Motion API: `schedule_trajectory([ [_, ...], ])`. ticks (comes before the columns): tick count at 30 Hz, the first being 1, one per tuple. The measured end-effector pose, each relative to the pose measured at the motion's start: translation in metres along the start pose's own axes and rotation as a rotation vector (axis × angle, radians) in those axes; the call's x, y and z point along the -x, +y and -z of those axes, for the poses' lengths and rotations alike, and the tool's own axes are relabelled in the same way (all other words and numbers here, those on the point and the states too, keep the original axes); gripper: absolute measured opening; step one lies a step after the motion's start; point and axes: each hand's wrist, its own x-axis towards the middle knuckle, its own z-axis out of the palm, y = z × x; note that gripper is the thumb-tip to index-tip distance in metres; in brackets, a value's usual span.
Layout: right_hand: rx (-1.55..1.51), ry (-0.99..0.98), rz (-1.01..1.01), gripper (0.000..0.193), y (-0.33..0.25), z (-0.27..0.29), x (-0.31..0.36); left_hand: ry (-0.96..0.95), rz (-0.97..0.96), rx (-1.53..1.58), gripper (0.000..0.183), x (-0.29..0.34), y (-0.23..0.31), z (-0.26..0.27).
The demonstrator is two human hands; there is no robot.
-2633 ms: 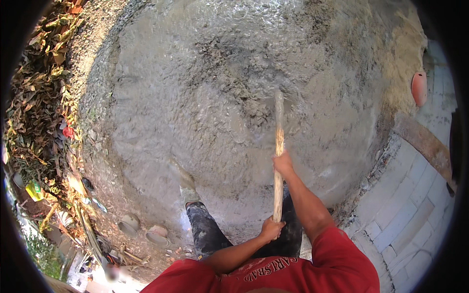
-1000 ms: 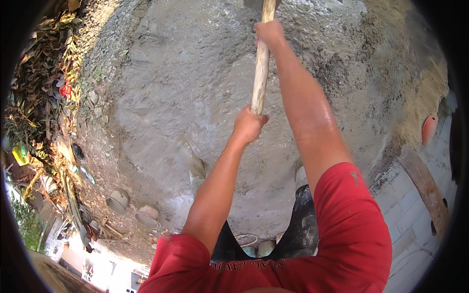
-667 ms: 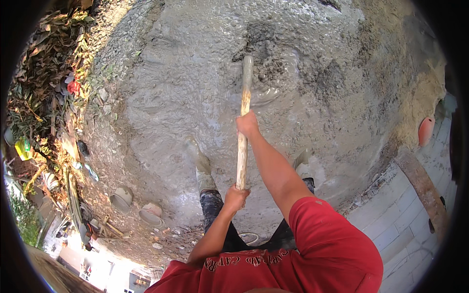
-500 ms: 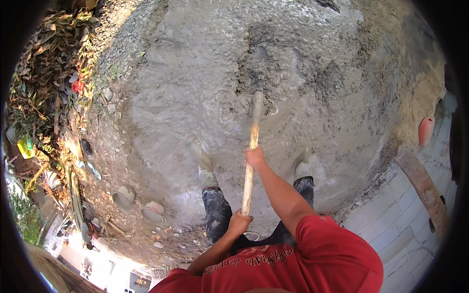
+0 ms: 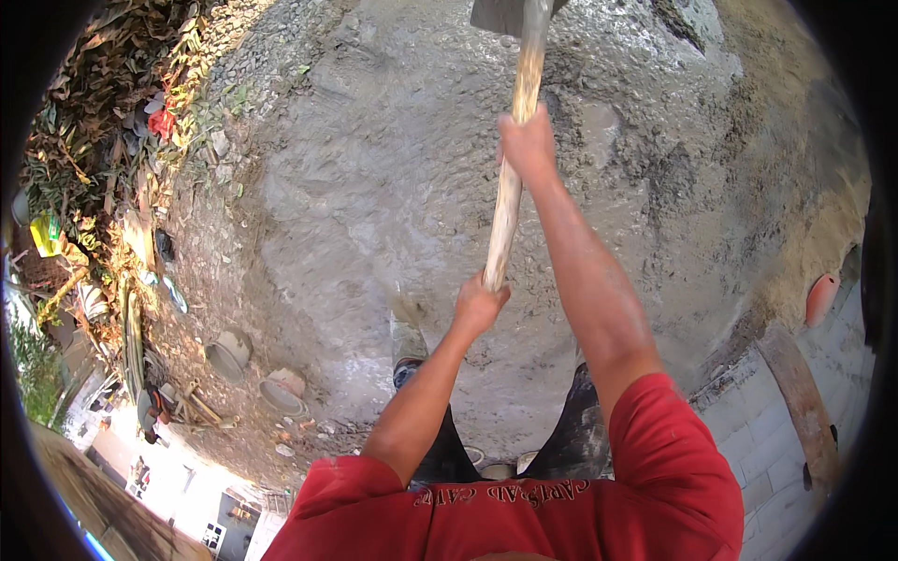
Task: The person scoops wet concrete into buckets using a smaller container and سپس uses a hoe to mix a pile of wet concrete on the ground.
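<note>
Right hand sits beyond left hand (arms outstretched), fingers clasping the wooden handle.

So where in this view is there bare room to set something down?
On the pale paving, between the curved board, the red sleeve and the wet grey mix. The stony dirt strip, bordered by mix, dry leaves and buckets, has smaller gaps. The left rim is crowded with leaves and sticks; mid picture, the left hand and right hand hold the hoe.

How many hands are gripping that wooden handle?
2: the left hand near the lower end of the wooden handle, the right hand farther up, toward the grey blade. No other hands show.
</note>
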Motion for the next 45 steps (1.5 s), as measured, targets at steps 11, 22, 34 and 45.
schedule_trajectory([
  [11, 0.309, -0.353, -0.429, 0.045, 0.131, -0.068, 0.093, -0.167, 0.556, 0.579, 0.024, 0.135, -0.051, -0.019],
  [22, -0.029, -0.138, -0.803, 0.039, 0.213, 0.087, 0.31, -0.509, 0.714, -0.111, 0.056, 0.341, -0.052, -0.031],
  [34, 0.102, 0.24, 0.141, 0.043, 0.014, 0.219, -0.173, -0.187, -0.149, 0.089, 0.025, -0.134, 0.158, -0.173],
  [45, 0.319, 0.015, -0.333, 0.051, 0.172, 0.114, -0.017, -0.36, 0.365, 0.544, 0.021, 0.048, 0.003, -0.164],
])
